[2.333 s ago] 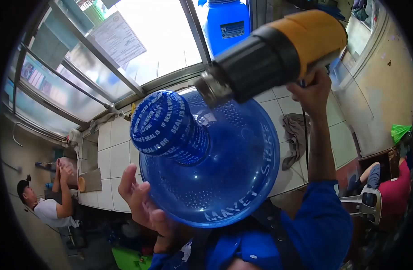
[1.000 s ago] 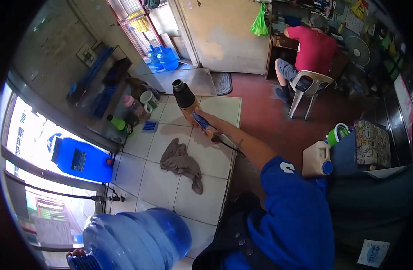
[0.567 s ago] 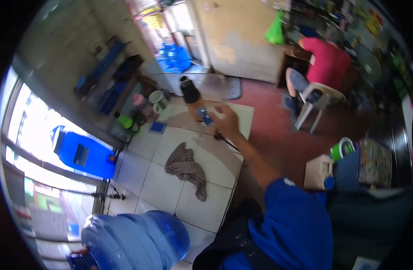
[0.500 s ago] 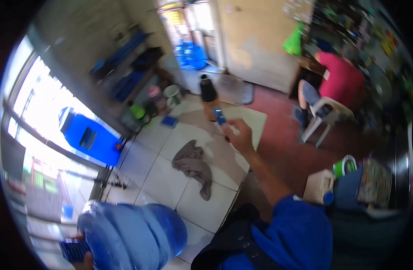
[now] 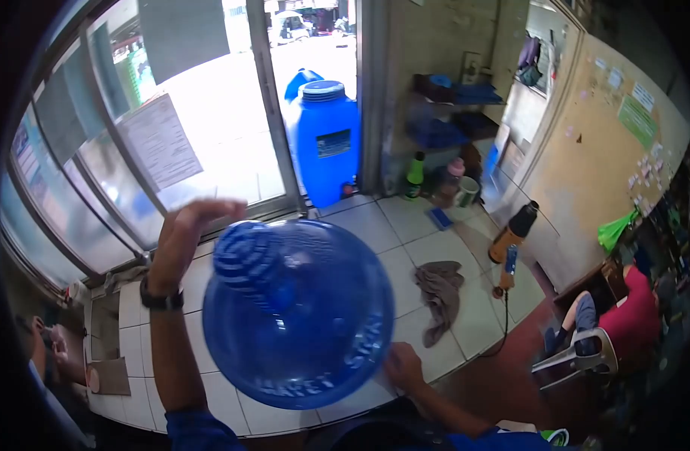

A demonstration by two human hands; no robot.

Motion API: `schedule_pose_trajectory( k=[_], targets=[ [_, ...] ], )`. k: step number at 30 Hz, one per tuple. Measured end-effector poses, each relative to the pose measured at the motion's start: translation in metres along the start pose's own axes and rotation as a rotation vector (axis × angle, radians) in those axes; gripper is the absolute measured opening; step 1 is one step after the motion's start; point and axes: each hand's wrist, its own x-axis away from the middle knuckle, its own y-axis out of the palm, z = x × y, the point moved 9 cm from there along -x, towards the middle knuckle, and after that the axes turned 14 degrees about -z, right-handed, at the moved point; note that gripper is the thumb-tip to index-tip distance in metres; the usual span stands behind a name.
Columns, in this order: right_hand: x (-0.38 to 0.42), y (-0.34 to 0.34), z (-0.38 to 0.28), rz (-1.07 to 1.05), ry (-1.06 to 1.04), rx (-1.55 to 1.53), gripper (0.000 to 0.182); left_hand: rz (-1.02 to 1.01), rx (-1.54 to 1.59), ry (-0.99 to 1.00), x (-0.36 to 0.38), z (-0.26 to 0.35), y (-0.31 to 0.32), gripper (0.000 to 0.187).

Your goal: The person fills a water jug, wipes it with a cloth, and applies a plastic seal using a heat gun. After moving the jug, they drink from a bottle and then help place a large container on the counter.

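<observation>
A big blue water jug [image 5: 330, 301] stands upright on the white-tiled counter [image 5: 232, 402], seen from above. Its neck carries a cap with striped blue wrap [image 5: 247, 259]. My left hand [image 5: 191, 237] is raised at the cap's left side, fingers stretched out over it; whether they touch cannot be made out. A dark band circles that wrist. Low on the jug's right side is my right hand [image 5: 405, 367], its fingers partly hidden by the jug. Farther right, an orange-and-black heat gun [image 5: 508, 244] rests nose up on the counter with its cord trailing.
A crumpled grey-brown cloth [image 5: 439, 293] lies right of the jug. A tall blue container [image 5: 326, 146] stands by the glass doors. A green bottle [image 5: 415, 177] and a mug [image 5: 467, 192] sit at the back. One person [image 5: 634, 316] sits at right; another person's hand [image 5: 38, 327] shows at far left.
My right hand has left the heat gun and come to the jug. The jug has gone from lying tilted to upright, and my left hand has moved up beside its cap. The view has swung left.
</observation>
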Motion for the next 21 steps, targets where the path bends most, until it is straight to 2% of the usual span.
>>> schedule_pose_trajectory(
  k=[1,3,5,7,9,11,14,17,21],
  targets=[
    [0.003,0.011,0.008,-0.059,0.038,0.120,0.025,0.172,-0.178,-0.070,0.002,-0.024,-0.035,0.037],
    [0.017,0.032,0.032,-0.093,0.095,0.037,0.029,0.292,-0.330,-0.152,-0.004,-0.072,-0.078,0.030],
    [0.020,0.055,0.054,-0.143,0.235,-0.134,0.037,0.300,-0.337,-0.272,-0.021,-0.144,-0.112,0.026],
    [0.005,0.068,0.048,-0.148,0.229,-0.104,0.038,0.226,-0.607,-0.281,-0.051,-0.191,-0.125,0.024],
    [-0.013,0.074,0.038,-0.135,0.220,-0.056,0.040,0.172,-0.612,-0.262,-0.090,-0.228,-0.127,0.027],
    [-0.034,0.080,0.029,-0.112,0.211,-0.011,0.043,0.137,-0.843,-0.044,-0.134,-0.232,-0.118,0.032],
    [-0.054,0.095,0.015,-0.069,0.221,0.047,0.046,0.129,-0.965,-0.052,-0.184,-0.241,-0.112,0.035],
    [-0.073,0.103,0.000,-0.050,0.221,0.113,0.049,0.198,-1.366,-0.300,-0.195,-0.277,-0.124,0.034],
    [-0.088,0.131,-0.024,-0.025,0.223,0.148,0.053,0.079,-1.547,-0.280,-0.207,-0.301,-0.128,0.035]
  ],
)
